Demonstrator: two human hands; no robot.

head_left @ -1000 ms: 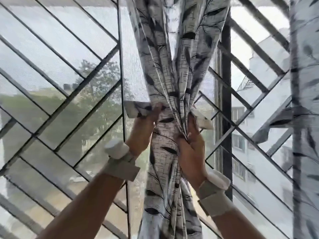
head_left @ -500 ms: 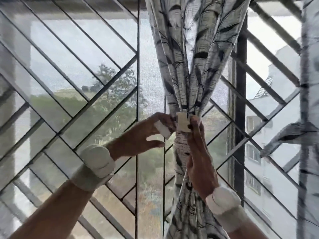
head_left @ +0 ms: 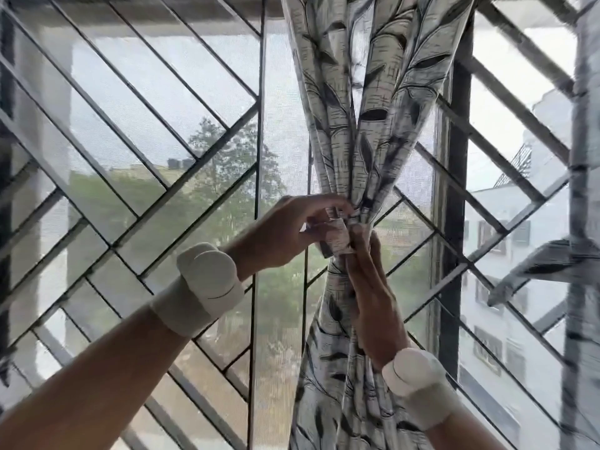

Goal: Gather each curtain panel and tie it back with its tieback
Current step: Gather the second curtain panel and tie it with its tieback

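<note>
A grey-and-white leaf-print curtain panel (head_left: 373, 102) hangs in front of the window and is bunched tight at mid height. A matching fabric tieback (head_left: 336, 237) wraps the bunched waist. My left hand (head_left: 285, 232) pinches the tieback's end from the left. My right hand (head_left: 373, 293) reaches up from below, fingertips pressing the tieback against the gathered cloth. Both wrists carry white bands.
Behind the curtain is a mesh-screened window with a diagonal metal grille (head_left: 156, 177). A dark vertical frame post (head_left: 457, 190) stands just right of the panel. A second curtain panel (head_left: 584, 222) hangs at the far right edge, with another tieback strip (head_left: 532, 271) beside it.
The loose tieback ends, held wide apart a second ago, have been brought round to the front and overlapped. The curtain's waist is now cinched narrower. My left hand has moved in from the left.
</note>
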